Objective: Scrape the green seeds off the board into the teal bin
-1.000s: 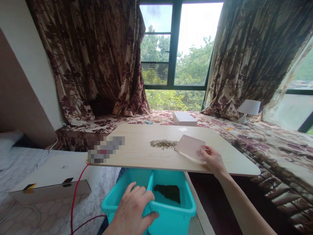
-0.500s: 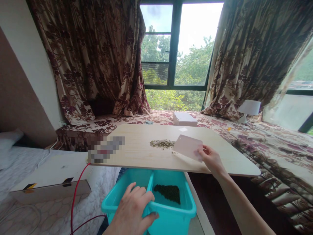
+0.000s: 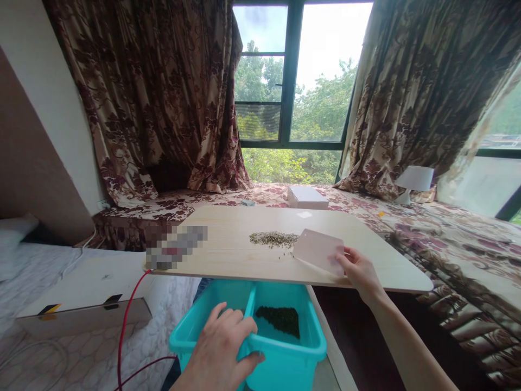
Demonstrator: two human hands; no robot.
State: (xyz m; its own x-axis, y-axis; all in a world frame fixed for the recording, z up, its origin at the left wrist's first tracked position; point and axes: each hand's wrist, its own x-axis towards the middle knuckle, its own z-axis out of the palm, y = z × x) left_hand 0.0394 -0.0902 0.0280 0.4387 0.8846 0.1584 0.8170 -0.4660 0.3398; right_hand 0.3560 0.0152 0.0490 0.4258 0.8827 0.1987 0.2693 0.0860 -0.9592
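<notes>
A pale, translucent plastic scraper [image 3: 318, 251] is pinched by its right edge in my right hand [image 3: 358, 270], tilted over the table. Just left of the scraper lies a loose heap of small greenish grains, like mung beans [image 3: 272, 238], with a few stray ones near its lower edge. Below the table's front edge stands a turquoise two-part tub [image 3: 291, 350]. My left hand [image 3: 223, 343] grips its near rim by the divider, fingers over it and thumb apart. Dark green grains [image 3: 280, 321] lie in the right compartment; my hand partly hides the left one.
The light wooden table [image 3: 228, 260] bears a blurred grey object [image 3: 179, 248] at its left, with a red cable [image 3: 126, 326] hanging down. A white box [image 3: 308, 197] and a lamp [image 3: 414, 179] stand on the window seat. A flat carton [image 3: 85, 293] rests on the bed.
My right hand has moved the scraper a little to the right and toward me, away from the grain heap. My left hand stays on the tub.
</notes>
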